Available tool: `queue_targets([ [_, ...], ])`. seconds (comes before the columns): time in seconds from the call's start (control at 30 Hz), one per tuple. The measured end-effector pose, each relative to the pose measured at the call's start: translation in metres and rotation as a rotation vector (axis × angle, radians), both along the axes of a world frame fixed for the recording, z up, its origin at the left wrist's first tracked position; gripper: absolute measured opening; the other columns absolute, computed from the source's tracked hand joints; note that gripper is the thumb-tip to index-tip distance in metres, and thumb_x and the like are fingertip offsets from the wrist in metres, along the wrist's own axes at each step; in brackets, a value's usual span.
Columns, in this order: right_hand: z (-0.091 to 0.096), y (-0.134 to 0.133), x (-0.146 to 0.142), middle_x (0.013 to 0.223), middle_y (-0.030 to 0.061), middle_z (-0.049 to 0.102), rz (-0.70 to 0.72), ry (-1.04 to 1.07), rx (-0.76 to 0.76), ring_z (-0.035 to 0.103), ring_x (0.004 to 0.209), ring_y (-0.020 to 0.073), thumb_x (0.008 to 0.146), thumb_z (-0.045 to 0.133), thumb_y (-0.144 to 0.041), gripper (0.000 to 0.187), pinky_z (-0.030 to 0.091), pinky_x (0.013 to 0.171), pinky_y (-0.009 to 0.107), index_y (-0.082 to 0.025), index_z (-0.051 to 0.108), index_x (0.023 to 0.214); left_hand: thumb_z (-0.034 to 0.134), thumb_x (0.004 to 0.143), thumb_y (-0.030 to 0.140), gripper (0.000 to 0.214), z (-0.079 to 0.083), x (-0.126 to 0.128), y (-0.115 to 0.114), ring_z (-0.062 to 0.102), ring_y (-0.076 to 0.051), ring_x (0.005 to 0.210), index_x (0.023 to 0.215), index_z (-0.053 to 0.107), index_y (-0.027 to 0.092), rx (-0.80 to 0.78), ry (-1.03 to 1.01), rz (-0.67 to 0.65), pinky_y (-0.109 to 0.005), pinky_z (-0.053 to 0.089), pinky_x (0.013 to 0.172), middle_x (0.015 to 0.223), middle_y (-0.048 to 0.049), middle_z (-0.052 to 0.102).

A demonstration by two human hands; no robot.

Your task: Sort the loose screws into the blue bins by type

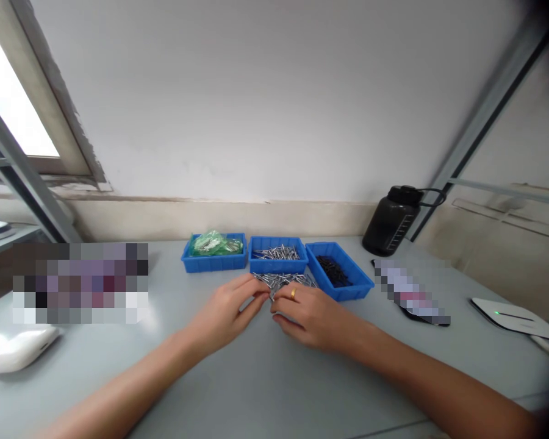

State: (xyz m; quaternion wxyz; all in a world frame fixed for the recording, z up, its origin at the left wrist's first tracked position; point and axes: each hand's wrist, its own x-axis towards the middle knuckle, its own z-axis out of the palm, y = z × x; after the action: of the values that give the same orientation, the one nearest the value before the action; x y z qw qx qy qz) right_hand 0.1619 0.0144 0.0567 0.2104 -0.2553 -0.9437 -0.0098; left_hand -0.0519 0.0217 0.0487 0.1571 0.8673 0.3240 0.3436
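My left hand [233, 305] and my right hand [308, 314] meet fingertip to fingertip over the grey table, both closed in a pinch. A small silvery bit shows between the fingertips, seemingly a thin metal pin [271, 296] like those behind it; the fingers cover most of it. Just beyond the hands lies a loose pile of thin metal pins [286, 280], partly hidden by my fingers. Behind the pile, a blue tray [278, 266] holds more silvery pins. To its right, an angled blue tray [357, 291] contains small black pieces, too small to name.
At the left, another blue tray [215, 264] holds a green plastic bag [215, 242]. A black bottle [388, 222] stands back right, near a blurred flat item [409, 292] and a white flat device [516, 317]. A white object [21, 350] rests at the left edge.
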Motion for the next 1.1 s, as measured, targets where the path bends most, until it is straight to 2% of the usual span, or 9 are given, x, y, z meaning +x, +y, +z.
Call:
queue_targets([
  [0.23, -0.004, 0.002, 0.0, 0.113, 0.0085, 0.059, -0.015, -0.055, -0.029, 0.056, 0.101, 0.0193, 0.09, 0.049, -0.021, 0.022, 0.046, 0.087, 0.033, -0.018, 0.057, 0.11, 0.043, 0.094, 0.021, 0.013, 0.0, 0.001, -0.002, 0.055, -0.011, 0.08, 0.095, 0.056, 0.02, -0.004, 0.006, -0.017, -0.024, 0.044, 0.073, 0.088, -0.0002, 0.058],
  [0.47, -0.003, 0.002, 0.0, 0.128, 0.008, 0.053, -0.013, -0.08, -0.028, 0.054, 0.106, 0.021, 0.089, 0.049, -0.021, 0.038, 0.046, 0.089, 0.037, -0.022, 0.046, 0.127, 0.043, 0.094, 0.023, 0.016, 0.0, 0.0, -0.002, 0.056, -0.012, 0.08, 0.101, 0.058, 0.022, 0.021, -0.015, -0.023, -0.024, 0.046, 0.071, 0.088, -0.0009, 0.059],
  [0.6, -0.001, 0.004, 0.001, 0.116, 0.0089, 0.059, -0.006, 0.004, 0.039, 0.055, 0.102, 0.0199, 0.09, 0.047, -0.019, 0.026, 0.046, 0.089, 0.035, -0.016, 0.056, 0.114, 0.046, 0.093, 0.022, 0.013, -0.001, 0.0, 0.0, 0.057, -0.012, 0.08, 0.097, 0.058, 0.021, 0.06, -0.037, 0.02, -0.024, 0.046, 0.072, 0.087, -0.0013, 0.06],
  [0.73, 0.004, 0.004, 0.004, 0.101, 0.008, 0.062, -0.022, 0.128, 0.102, 0.057, 0.092, 0.0173, 0.089, 0.047, -0.017, 0.016, 0.048, 0.082, 0.031, -0.016, 0.061, 0.098, 0.047, 0.093, 0.023, 0.011, -0.002, -0.001, 0.002, 0.057, -0.012, 0.079, 0.094, 0.058, 0.021, 0.077, -0.036, 0.064, -0.023, 0.045, 0.072, 0.087, -0.0008, 0.061],
  [0.9, 0.007, 0.001, 0.004, 0.098, 0.0063, 0.061, -0.011, 0.226, 0.112, 0.055, 0.09, 0.0163, 0.088, 0.049, -0.016, 0.013, 0.047, 0.079, 0.03, -0.017, 0.06, 0.096, 0.045, 0.093, 0.024, 0.013, -0.003, 0.0, 0.002, 0.058, -0.013, 0.08, 0.093, 0.058, 0.021, 0.037, 0.037, 0.061, -0.024, 0.046, 0.07, 0.087, -0.0011, 0.061],
  [1.1, 0.006, 0.002, 0.003, 0.097, 0.0072, 0.061, -0.02, 0.161, 0.079, 0.056, 0.089, 0.0172, 0.089, 0.047, -0.017, 0.015, 0.048, 0.079, 0.031, -0.017, 0.06, 0.095, 0.044, 0.092, 0.023, 0.015, -0.005, 0.001, 0.003, 0.059, -0.015, 0.083, 0.093, 0.059, 0.022, 0.021, 0.137, 0.082, -0.024, 0.046, 0.069, 0.09, -0.0013, 0.062],
])
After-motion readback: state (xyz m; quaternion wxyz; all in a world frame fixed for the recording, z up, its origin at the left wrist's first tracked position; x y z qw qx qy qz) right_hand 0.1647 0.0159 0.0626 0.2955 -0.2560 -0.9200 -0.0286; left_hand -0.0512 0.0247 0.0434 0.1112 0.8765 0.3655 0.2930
